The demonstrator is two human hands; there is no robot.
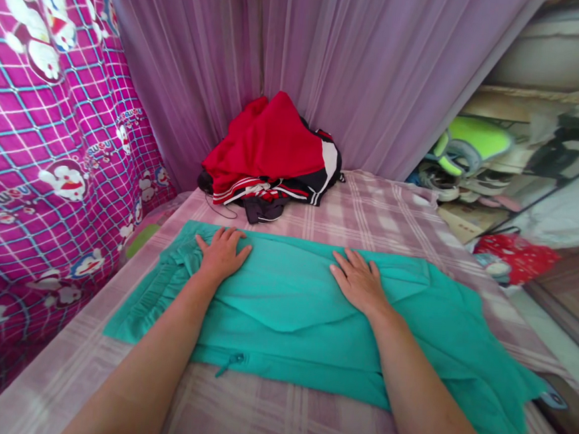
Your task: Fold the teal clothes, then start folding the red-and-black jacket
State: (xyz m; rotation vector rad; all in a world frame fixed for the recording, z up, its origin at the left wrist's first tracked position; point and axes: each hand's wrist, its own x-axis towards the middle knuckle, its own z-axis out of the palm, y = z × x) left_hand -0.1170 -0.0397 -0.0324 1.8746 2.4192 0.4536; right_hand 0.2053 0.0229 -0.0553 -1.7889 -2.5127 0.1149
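A teal garment (283, 297) lies spread lengthwise across the plaid sheet. Its left end has a gathered elastic band, and a zip with a hanging pull runs along the near edge. Fingers slightly spread, my left hand (222, 255) rests flat on the cloth near the elastic end. Farther right, my right hand (359, 281) also lies palm down on the garment, with fingers apart. Neither hand grips the fabric. The right end flares out in loose, uneven folds. My right forearm covers part of the near edge.
A heap of red and black clothes (275, 149) sits at the back of the plaid bed sheet (371, 203), against a purple curtain (321, 66). Pink printed cloth (70, 139) hangs at left. Shelves with shoes (487, 182) stand at right. A dark phone-like object (562, 412) lies near the right edge.
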